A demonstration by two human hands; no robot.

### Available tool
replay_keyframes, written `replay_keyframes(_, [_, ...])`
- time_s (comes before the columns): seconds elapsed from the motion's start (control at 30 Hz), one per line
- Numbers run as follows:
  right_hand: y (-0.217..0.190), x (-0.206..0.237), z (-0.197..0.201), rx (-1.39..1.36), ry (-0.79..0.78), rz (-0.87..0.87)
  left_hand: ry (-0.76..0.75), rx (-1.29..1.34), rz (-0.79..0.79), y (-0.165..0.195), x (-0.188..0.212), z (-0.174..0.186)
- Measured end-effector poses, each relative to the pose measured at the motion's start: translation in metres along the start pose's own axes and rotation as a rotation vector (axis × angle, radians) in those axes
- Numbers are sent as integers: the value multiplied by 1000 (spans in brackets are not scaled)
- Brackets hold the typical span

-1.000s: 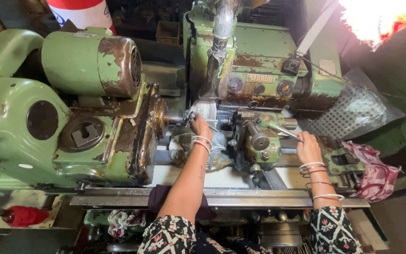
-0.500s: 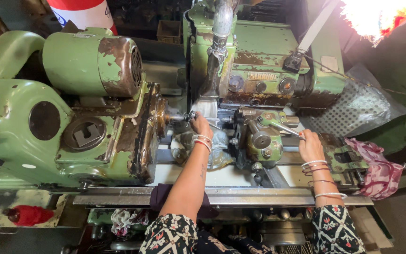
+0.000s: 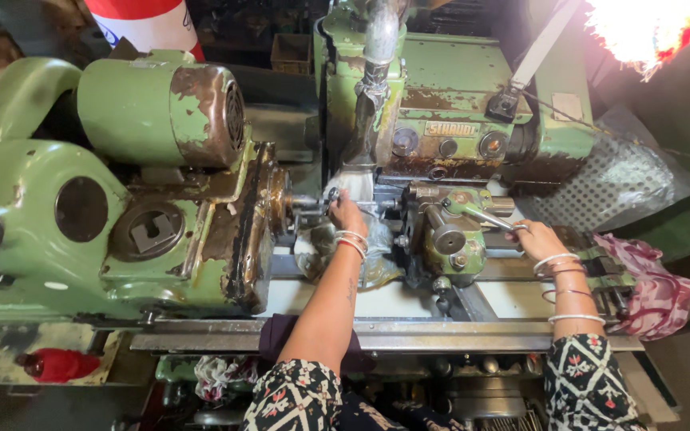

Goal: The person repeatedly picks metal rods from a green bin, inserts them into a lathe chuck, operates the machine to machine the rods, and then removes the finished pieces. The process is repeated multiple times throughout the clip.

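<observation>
Nearest the viewer, a worn steel rail (image 3: 377, 337) runs along the front edge of a green machine bed (image 3: 513, 297), with two patterned sleeves coming up over it. The left hand (image 3: 346, 214) reaches forward with the forearm stretched straight and several bangles at the wrist; its fingers are curled in around a small metal workpiece (image 3: 330, 194) at the spindle nose (image 3: 301, 203), though the hand hides just how they close on it. The workpiece is a short, dull grey piece, sitting just beside the pale grinding wheel (image 3: 358, 183) and in the narrow gap between the headstock and the tailstock block (image 3: 446, 238). The right hand (image 3: 538, 239) lies well apart to the right, wrist bent and bangled, its fingers closed on the end of a green lever handle (image 3: 481, 212) that slants out from the tailstock block. Room around the left hand is tight: the rusty headstock face stands on its left, the tailstock close on its right, the wheel behind. To the right hand's side there is more open bed, ending at a crumpled red-and-white cloth (image 3: 655, 281). Farther back sit the chipped green motor (image 3: 161, 108) on the left and the wheel-head housing (image 3: 457, 104) behind the wheel, with a perforated metal sheet (image 3: 616, 179) at the far right.
</observation>
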State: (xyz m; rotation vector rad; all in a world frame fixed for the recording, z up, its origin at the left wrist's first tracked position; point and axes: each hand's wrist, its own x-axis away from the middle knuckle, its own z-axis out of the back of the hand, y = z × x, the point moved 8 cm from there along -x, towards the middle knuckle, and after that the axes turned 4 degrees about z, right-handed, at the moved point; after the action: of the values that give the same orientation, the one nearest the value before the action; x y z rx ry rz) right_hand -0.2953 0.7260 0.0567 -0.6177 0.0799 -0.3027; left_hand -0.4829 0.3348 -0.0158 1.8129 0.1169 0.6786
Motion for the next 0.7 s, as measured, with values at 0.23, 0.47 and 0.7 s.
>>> replay_keyframes(0.23, [4, 36, -19, 322, 252, -131, 3, 469, 147, -18, -22, -5])
replay_keyframes(0.47, [17, -14, 10, 235, 153, 1, -21, 143, 159, -39, -13, -1])
replay_keyframes(0.7, [21, -11, 8, 238, 244, 11, -47, 285, 151, -32, -30, 1])
